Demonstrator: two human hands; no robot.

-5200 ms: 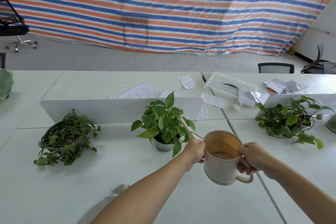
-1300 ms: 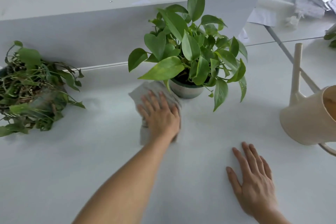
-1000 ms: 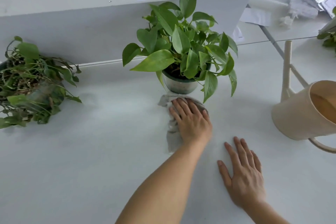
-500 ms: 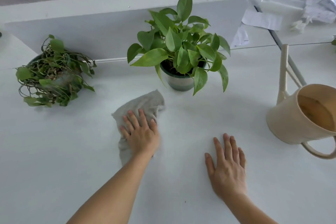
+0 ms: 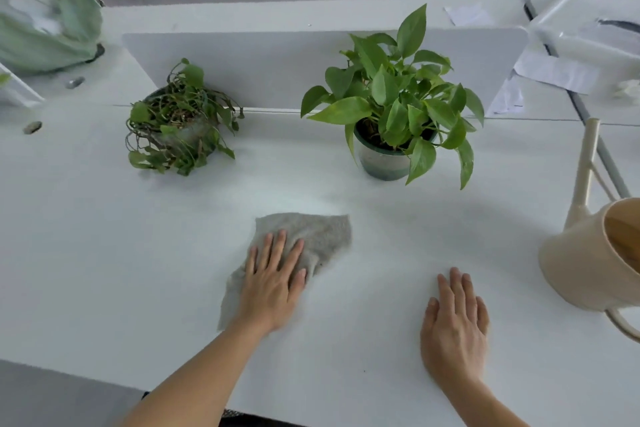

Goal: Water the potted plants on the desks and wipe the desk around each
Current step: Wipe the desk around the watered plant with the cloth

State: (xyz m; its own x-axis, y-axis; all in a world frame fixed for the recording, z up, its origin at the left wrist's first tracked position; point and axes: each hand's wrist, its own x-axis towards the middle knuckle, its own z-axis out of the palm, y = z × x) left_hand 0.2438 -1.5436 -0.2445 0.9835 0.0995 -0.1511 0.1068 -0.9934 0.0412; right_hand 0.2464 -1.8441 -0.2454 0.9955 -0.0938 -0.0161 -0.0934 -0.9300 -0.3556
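Head view. Left grip (image 5: pixel 273 284) lies flat, fingers straight and slightly spread, pressing on the grey cloth (image 5: pixel 318 236); nothing is curled round it. The cloth spreads ahead and to the right of the fingers, and a strip trails back beside the wrist. Right grip (image 5: pixel 455 326) lies palm-down on the bare worktop (image 5: pixel 104 236), fingers straight and close together, holding nothing, well to the right of the left grip.

The leafy potted plant (image 5: pixel 391 104) stands upright ahead, between the lines of the two grips and apart from the cloth. The wilted potted plant (image 5: pixel 176 125) is ahead-left of the left grip. The beige watering can (image 5: pixel 588 263) stands upright on the worktop to the right of the right grip, not touching it, with its spout on the far side; the frame edge cuts it off. The divider panel (image 5: pixel 277 69) stands just behind both plants. The green bag (image 5: pixel 45 28) is far ahead-left.
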